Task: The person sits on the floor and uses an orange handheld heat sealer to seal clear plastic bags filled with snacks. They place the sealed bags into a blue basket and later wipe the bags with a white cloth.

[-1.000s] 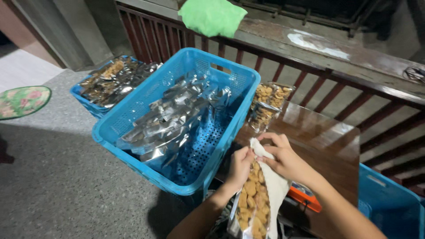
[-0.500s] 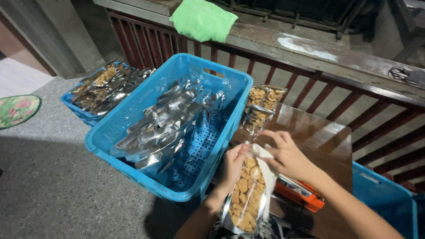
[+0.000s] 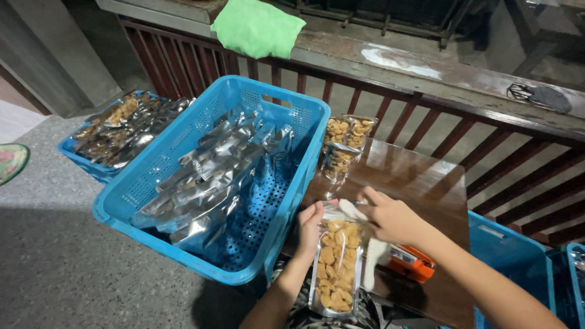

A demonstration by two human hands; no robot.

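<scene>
At far left a small blue plastic crate (image 3: 91, 159) on the grey speckled floor (image 3: 55, 268) holds shiny filled packets. Beside it the large blue perforated plastic basket (image 3: 183, 201) carries a heap of crinkled silver foil pouches (image 3: 207, 176); against half a second ago the view has drifted slightly, so the basket sits a touch further right and more of the rail shows. A soft green cloth (image 3: 258, 27) lies on the weathered ledge above red-brown wooden bars (image 3: 390, 122). On the glossy dark brown bench (image 3: 414, 183) stand two clear pouches of golden snacks (image 3: 344, 143), upright. Nearer, the left hand (image 3: 311, 222) and the right hand (image 3: 393, 216) hold a clear plastic pouch of tan biscuits (image 3: 335, 268) by its top edge, fingers pinched together on it as before; the pouch hangs upright over the bench's near edge. An orange device (image 3: 411, 262) lies just right of it, then a blue bin (image 3: 506, 244).
</scene>
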